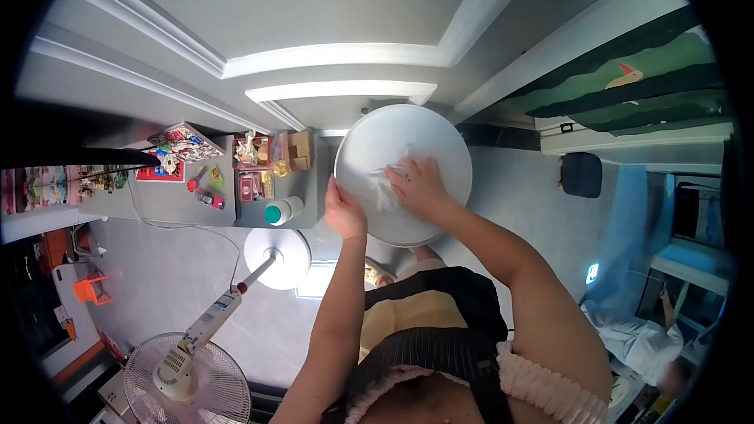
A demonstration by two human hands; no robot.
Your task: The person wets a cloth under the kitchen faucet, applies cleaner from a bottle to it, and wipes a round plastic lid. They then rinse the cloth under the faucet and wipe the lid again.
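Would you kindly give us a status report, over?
Left hand at edge of round white tabletop. Right hand on crumpled white material atop. Standing fan apart, left.

Grey wall (pixel 322 0), raised white moulding (pixel 338 59). Floor (pixel 165 275) grey, bright patch beside the round base of a standing fan (pixel 174 377). Left: grey desk (pixel 169 200) along the wall; past it, an orange seat (pixel 93 289). Right: green panel (pixel 664 106) showing a bird, dark stool (pixel 581 175) near it. Far right lit blue.
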